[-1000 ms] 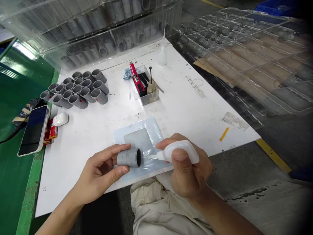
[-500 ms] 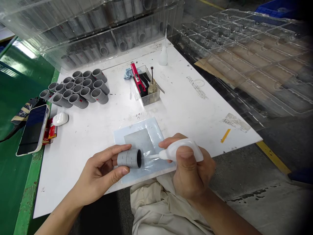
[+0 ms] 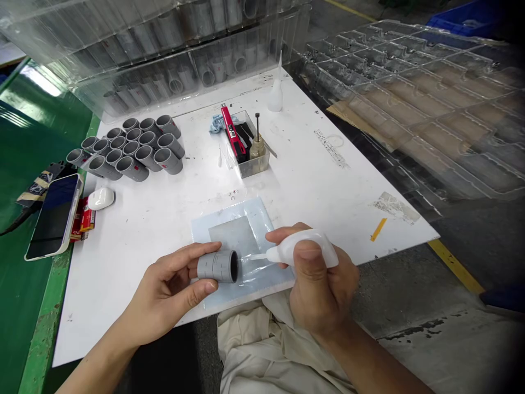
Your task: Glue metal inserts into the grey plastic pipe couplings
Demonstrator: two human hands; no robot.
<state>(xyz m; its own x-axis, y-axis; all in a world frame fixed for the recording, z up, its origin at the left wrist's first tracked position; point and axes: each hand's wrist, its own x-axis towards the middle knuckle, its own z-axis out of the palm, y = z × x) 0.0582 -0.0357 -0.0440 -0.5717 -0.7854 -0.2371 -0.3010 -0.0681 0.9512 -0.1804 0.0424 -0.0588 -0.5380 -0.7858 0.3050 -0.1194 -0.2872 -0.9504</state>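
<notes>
Between the thumb and fingers of my left hand [image 3: 172, 284] lies a short grey tube [image 3: 216, 266], on its side with its dark open end facing right. My right hand [image 3: 322, 284] is wrapped round a white squeeze bottle [image 3: 314, 247], thumb on its side. The bottle's thin nozzle points left at the tube's opening, a small gap away from the rim. Both hands are above a light blue sheet [image 3: 266, 276] in a clear film, with a grey square [image 3: 234, 234] on it.
Several grey tubes [image 3: 135, 168] stand grouped at the left. A small clear box [image 3: 255, 166] holds a red cutter [image 3: 233, 133] and a little jar [image 3: 257, 149]. Another squeeze bottle [image 3: 275, 97] stands behind. Clear trays of tubes [image 3: 184, 52] are stacked at the back; a phone [image 3: 53, 216] lies left.
My right hand has drawn the bottle slightly to the right and up, so the nozzle tip is farther from the tube's opening. My left hand holds the tube nearly still.
</notes>
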